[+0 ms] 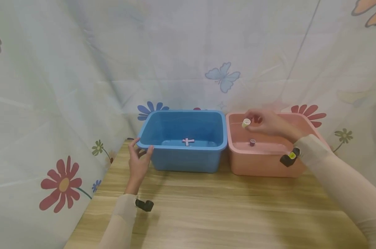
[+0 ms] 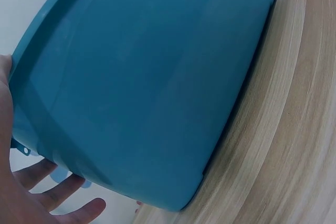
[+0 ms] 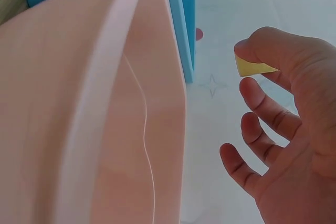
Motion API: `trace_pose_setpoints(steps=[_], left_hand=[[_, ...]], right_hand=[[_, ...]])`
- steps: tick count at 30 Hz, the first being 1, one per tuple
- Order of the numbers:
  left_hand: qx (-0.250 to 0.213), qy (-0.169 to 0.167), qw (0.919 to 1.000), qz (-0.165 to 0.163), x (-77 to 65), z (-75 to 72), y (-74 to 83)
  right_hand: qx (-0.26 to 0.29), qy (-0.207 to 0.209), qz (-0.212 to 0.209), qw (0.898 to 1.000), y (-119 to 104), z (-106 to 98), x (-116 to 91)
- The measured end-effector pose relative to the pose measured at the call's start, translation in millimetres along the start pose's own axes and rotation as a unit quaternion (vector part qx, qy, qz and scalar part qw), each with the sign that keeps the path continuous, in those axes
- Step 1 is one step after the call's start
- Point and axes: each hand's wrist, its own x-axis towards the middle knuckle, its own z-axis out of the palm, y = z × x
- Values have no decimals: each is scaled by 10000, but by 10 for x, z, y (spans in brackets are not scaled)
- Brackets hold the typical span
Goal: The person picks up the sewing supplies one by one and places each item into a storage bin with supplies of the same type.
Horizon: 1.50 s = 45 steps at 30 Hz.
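Observation:
My right hand [image 1: 265,122] pinches a small yellow roll with a pale round end [image 1: 246,122] between thumb and fingers, above the pink bin [image 1: 262,166]. In the right wrist view the roll shows as a yellow patch [image 3: 252,67] under the thumb, its other fingers loosely bent and apart. A small purple roll [image 1: 252,142] lies inside the pink bin. At the front left corner of the blue bin [image 1: 188,159], my left hand [image 1: 139,164] rests on the rim with fingers spread. The left wrist view shows those fingers [image 2: 52,192] extended beside the bin's wall.
Small pinkish pieces [image 1: 187,141] lie crossed on the blue bin's floor. Both bins stand side by side on a wooden table [image 1: 200,207]. Right behind them hangs a pale curtain [image 1: 175,52] printed with flowers and butterflies. A thin white line [image 3: 146,114] runs along the pink bin's inner wall.

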Motion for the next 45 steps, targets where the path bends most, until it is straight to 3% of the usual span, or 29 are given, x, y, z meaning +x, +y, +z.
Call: trace_pose_setpoints(steps=[7,13,24,45], left_hand=[[1,-6,10000,-15,10,-15,-12],[30,-16,10000,-33,17,-18,-33],[-55,1,10000,-26,23,-31,-22],[-24,25,10000,-39,-10,-26,-2]], right_hand=[[-310,602,-707,9952,137,-7,223],[-307,684,-453,9962,234,-57,263],[-300,953,-528,9936,399,-165,326],[-257,917,269,9951,796,-254,361]])
